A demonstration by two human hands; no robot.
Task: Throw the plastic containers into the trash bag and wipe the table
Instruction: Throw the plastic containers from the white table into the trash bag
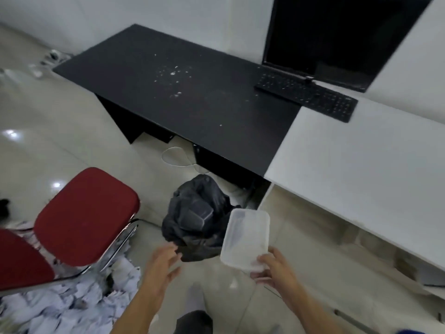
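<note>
I stood on a pale tiled floor in an office corner, looking down past my own arms. Nearest me, my right hand gripped a clear plastic container by its near edge, fingers under and thumb over, and held it in the air just beside the bag's mouth, not yet inside. My left hand was loose, fingers spread, and reached for the near rim of the black trash bag; it looked to be touching the rim, though blur kept me from being sure. The bag sat on the floor with its mouth gaping, and a dark boxy shape, most likely another container, already lay inside. To my left stood a red chair, with crumpled paper heaped under it.

Farther off, the black counter carried no containers that I could see. White crumbs were scattered near its middle. At its far right a keyboard lay below a dark monitor.

By my judgement the throwing-away was nearly over: this container was the only one I could see outside the bag. The wiping had not begun; the crumbs were there and I saw no cloth anywhere.
</note>
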